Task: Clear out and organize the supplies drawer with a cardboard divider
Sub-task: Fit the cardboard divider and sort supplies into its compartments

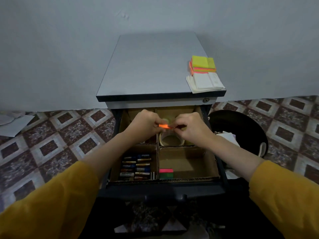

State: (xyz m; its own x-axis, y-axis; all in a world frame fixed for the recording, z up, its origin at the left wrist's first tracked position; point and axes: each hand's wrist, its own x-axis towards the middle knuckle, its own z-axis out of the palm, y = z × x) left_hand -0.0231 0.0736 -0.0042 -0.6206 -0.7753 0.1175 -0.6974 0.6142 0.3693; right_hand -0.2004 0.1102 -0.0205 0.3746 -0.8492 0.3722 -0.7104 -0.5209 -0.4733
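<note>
- Fingers [157, 123] of both hands curl inward and pinch a small orange strip [163, 126] between them, one hand at each end.
- The left hand [146, 125] holds the strip's left end and the right hand [191, 127] holds its right end. The two hands are close together.
- The strip is held level in the air above the far half of an open drawer [164, 188], roughly over the middle wall of its insert.
- A cardboard divider [157, 161] lines the drawer and splits it into four compartments.
- The near left compartment holds batteries [136, 167] lying on their sides in rows.
- The near right compartment holds a small pink and green pad [166, 173], tucked into the corner beside the middle wall and the front wall.
- The far right compartment holds a tape roll [170, 140] lying flat, partly hidden under the right hand.
- The far left compartment is mostly hidden by the left hand, so its contents cannot be made out.
- The drawer belongs to a small cabinet [146, 69] with a grey top, standing against a pale wall.
- On the right of the cabinet top sits a stack of sticky notes [202, 63] in yellow, pink and orange. It touches white paper pads [205, 82] that lie nearer the front edge.
- Mustard sleeves [51, 204] cover both arms up to mid forearm.
- A round black object [241, 128] stands on the patterned tile floor just right of the cabinet. Loose papers [13, 123] lie on the floor at far left.
</note>
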